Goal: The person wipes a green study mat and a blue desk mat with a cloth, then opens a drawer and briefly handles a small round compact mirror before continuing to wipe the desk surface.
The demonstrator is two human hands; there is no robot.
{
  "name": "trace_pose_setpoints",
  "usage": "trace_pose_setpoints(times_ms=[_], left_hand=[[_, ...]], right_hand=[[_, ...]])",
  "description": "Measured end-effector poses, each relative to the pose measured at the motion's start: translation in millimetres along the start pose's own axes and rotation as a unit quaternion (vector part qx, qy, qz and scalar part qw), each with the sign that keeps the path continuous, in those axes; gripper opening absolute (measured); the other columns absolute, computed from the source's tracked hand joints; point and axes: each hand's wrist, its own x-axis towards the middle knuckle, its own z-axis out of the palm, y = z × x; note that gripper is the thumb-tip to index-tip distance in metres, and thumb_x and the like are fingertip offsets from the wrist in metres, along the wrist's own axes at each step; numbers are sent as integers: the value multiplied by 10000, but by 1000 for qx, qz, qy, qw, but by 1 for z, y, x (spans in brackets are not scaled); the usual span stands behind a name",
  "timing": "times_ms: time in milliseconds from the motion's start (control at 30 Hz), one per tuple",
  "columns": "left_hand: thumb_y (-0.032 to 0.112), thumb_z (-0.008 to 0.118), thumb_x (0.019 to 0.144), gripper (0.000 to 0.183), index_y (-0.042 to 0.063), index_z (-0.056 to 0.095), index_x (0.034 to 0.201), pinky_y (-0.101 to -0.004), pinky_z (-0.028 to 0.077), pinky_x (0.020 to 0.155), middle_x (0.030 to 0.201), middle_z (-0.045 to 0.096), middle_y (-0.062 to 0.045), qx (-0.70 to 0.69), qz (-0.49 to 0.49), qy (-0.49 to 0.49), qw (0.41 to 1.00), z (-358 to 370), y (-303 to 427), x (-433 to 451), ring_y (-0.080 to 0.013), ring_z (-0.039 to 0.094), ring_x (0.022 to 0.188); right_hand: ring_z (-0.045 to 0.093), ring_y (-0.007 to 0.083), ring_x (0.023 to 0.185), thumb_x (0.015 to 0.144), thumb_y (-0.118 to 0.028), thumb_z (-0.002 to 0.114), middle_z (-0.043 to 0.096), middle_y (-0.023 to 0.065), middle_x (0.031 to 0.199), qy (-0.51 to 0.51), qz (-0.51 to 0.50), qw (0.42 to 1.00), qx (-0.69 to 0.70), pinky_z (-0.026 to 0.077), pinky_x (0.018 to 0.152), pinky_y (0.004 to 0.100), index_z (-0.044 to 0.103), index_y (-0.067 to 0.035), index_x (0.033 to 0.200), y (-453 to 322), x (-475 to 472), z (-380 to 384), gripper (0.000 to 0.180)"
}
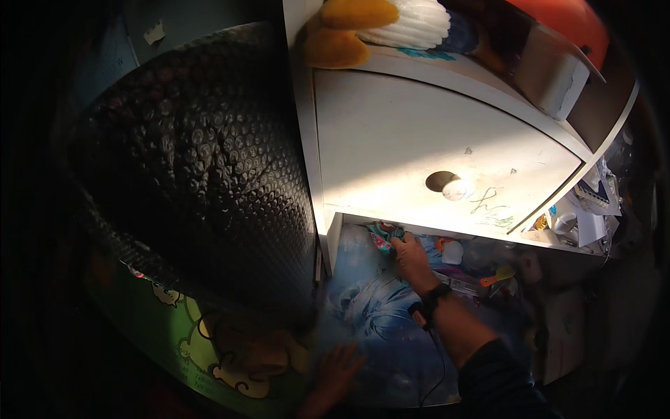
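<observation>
My right hand (pixel 411 256) reaches into a low drawer and grips a bunched teal cloth with pink flowers (pixel 383 242) near its back left corner. A dark band with a small device and a cable is on my right wrist. An orange and white plastic item (pixel 450 251) lies just right of the hand, and an orange and yellow plastic item (pixel 497 275) farther right. My left hand (pixel 337 369), blurred, is low in the view with its fingers spread over the blue patterned surface (pixel 366 309); nothing shows in it.
A white cabinet door (pixel 377 141) with a round knob stands above the drawer. Dark bubble wrap (pixel 225 173) covers a large upright thing at the left. A green printed mat (pixel 157 324) lies below it. Papers and small items (pixel 586 214) crowd the right side; plush feet (pixel 343 47) rest on top.
</observation>
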Motion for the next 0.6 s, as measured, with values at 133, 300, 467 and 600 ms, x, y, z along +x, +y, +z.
trace_pose_setpoints(times_ms=[133,300,467,600], left_hand=[[277,842,745,703,170,621,1404,-569,404,1101,1530,483,-172,-63,37,60,996,10,-7,-17,-433,437,1409],[280,828,777,584,127,677,1320,-564,400,1108,1498,518,-182,-45,-21,135,990,23,8,-47,-430,468,1385],[336,833,788,572,126,684,1298,-571,379,1123,1495,531,-179,-42,-37,149,987,17,15,-55,-431,481,1372],[323,825,805,551,150,683,1309,-555,350,1149,1513,523,-157,-22,-27,190,981,20,15,-53,-408,457,1403]], right_hand=[[595,423,1064,879,-33,604,599,182,1153,58,-39,997,28,528,913,494,672,-94,1190,-1,21,23,324],[559,437,1166,846,4,657,562,216,1235,50,-110,991,57,507,979,479,638,-73,1297,-12,23,40,458],[549,402,1188,833,21,657,559,172,1246,12,-171,982,81,498,996,451,642,-91,1303,-34,23,52,484],[552,384,1179,843,18,629,571,144,1241,-34,-188,979,73,495,1000,432,671,-124,1260,-47,16,46,442]])
